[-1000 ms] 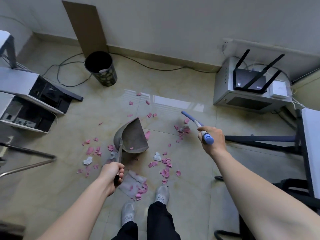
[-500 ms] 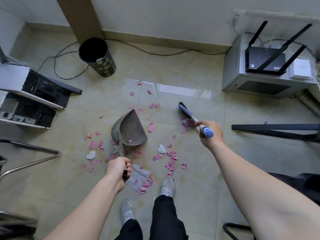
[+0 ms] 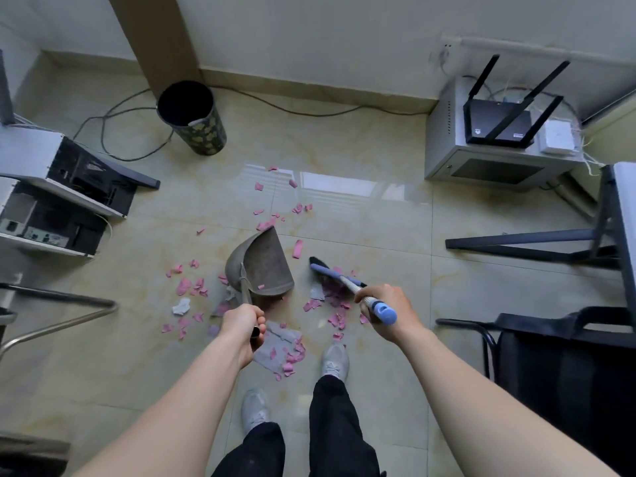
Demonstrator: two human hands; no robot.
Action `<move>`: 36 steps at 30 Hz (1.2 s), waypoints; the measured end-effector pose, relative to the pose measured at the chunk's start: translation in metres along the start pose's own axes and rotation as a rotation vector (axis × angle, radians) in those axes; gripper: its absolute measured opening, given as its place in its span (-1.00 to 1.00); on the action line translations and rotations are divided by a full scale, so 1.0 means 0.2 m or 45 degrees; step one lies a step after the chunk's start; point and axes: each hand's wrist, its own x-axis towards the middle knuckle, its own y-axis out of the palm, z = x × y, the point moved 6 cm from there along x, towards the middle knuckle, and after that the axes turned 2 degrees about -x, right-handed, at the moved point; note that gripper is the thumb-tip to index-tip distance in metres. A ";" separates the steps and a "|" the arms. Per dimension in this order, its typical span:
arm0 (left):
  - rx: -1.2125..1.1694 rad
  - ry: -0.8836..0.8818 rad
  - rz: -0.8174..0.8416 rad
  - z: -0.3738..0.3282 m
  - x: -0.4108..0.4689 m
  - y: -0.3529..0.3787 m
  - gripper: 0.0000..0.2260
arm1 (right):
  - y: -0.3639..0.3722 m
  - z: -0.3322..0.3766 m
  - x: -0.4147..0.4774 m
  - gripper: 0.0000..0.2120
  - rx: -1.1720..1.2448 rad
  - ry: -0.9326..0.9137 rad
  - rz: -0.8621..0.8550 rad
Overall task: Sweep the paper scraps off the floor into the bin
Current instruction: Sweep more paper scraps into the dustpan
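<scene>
The person is standing over a tiled floor [image 3: 378, 235], facing the wall, and is working with both hands.

1. Left hand [image 3: 242, 325]: the fingers are wrapping fully round the upper end of the dustpan's dark handle and are gripping it. The dustpan [image 3: 261, 266] is sitting low on the floor ahead of the person's feet, with its open face showing upward and one pink scrap lying inside.

2. Right hand [image 3: 385, 309]: the fingers are curling round the shaft of the broom [image 3: 347, 285], just below its blue end cap, and are holding it firmly. The shaft is slanting down and to the left. The dark bristle head is resting among the scraps just beside the dustpan's right edge.

3. Paper scraps [image 3: 184, 285]: pink pieces, with a few white and grey ones, are lying scattered around the dustpan. One cluster is lying to its left, a looser trail is running beyond it toward the wall, and more are lying under the broom and on a grey sheet [image 3: 278, 342] near the shoes [image 3: 335, 359].

4. Bin [image 3: 192, 118]: the dark, patterned bin is standing upright near the wall, well apart from the scraps, just beside a cardboard panel [image 3: 155, 39] that is leaning on the wall. Black cables [image 3: 113, 115] are trailing past it.

A router [image 3: 495, 120] is sitting on a grey cabinet [image 3: 481, 163] at the right.
</scene>
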 end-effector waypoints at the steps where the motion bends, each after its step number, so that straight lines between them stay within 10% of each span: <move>1: 0.014 0.003 0.014 0.01 0.00 -0.03 -0.86 | 0.01 0.02 -0.04 -0.75 0.009 -0.007 -0.028; 22: 0.140 0.140 0.087 0.07 0.14 -0.71 -0.80 | 0.40 0.46 0.08 -0.60 -0.202 -0.140 -0.154; 36: 0.334 0.110 0.174 0.25 0.01 -0.74 -0.87 | 0.69 0.13 -0.70 -0.49 0.014 0.050 -0.069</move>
